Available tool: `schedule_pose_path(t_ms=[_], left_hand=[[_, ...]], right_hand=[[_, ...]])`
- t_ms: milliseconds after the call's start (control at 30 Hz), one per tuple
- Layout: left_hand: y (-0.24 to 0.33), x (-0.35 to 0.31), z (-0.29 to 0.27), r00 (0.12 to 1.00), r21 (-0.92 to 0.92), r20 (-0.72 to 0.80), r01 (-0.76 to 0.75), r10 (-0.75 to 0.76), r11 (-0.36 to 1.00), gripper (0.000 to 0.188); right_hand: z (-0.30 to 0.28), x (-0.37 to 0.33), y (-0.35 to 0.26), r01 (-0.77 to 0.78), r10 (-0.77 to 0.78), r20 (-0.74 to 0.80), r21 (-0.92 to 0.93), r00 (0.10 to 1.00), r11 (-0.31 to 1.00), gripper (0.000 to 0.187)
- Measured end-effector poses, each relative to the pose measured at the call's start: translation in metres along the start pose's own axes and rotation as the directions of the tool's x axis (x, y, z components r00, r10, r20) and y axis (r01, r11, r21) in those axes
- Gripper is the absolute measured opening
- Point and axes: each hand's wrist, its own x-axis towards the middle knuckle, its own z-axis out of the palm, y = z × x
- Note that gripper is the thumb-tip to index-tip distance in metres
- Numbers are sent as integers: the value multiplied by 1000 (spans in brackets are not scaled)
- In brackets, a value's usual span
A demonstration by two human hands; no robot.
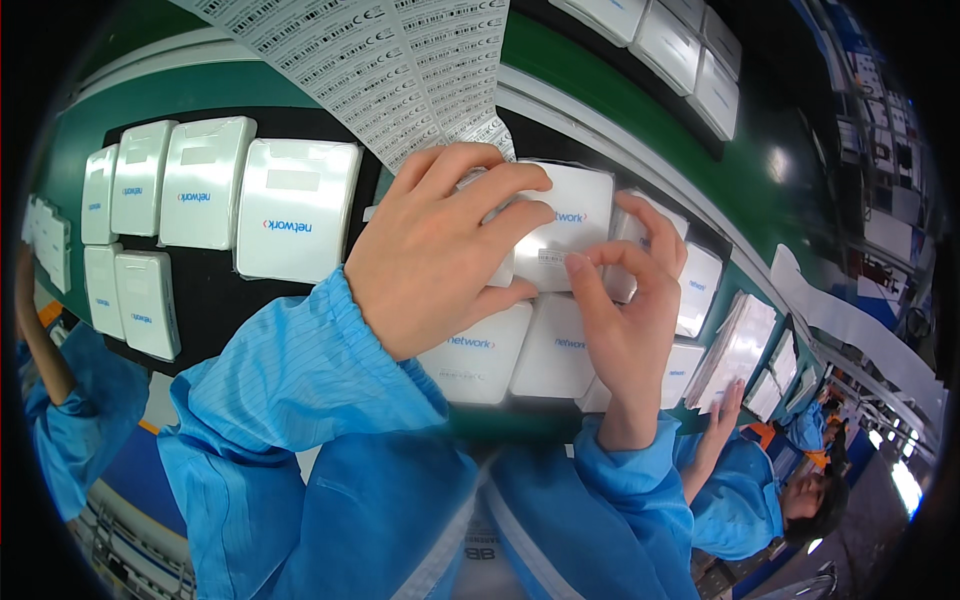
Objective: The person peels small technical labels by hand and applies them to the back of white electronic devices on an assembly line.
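A white film-wrapped box [575,191] with blue print lies before me, between my hands. My left hand [430,250] reaches over it from the left, fingers spread and bent, fingertips on its top face, thumb near its lower left corner. A small barcode label [551,257] lies near the box's lower edge. At that label's right end, my right hand [638,305] has thumb and index finger pinched together, the other fingers curled at the box's right side. A long sheet of barcode labels [400,75] runs from the far edge down to my left hand, which hides its lower end.
More white boxes stand in rows on a black mat, at left [292,210] and below my hands [555,350]. Beyond a rail, other boxes [665,45] lie on a green surface. Co-workers in blue sleeves are at left [95,410] and right [735,495], one touching a white stack [735,345].
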Motion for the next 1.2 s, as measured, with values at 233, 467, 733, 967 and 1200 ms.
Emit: schedule_pose_path(t_ms=[233,467,733,967,1200], left_hand=[[0,0,-1,1000,8,1,-7,7,1000,58],[0,0,0,1000,5,-1,-8,8,1000,57],[3,-4,1,989,143,-32,-135,141,980,33],[3,-5,1,984,175,-44,-163,173,971,35],[1,-8,6,969,258,-45,-224,243,940,43]], right_hand=[[1,0,-1,-2,2,-5,-16,1000,1000,7],[-2,-1,-3,14,-14,5,-49,1000,999,8],[-7,0,-12,31,-30,21,-101,999,994,12],[-20,2,-19,-62,60,-26,-72,998,995,15],[-29,-6,7,49,-53,-56,-68,997,996,25]])
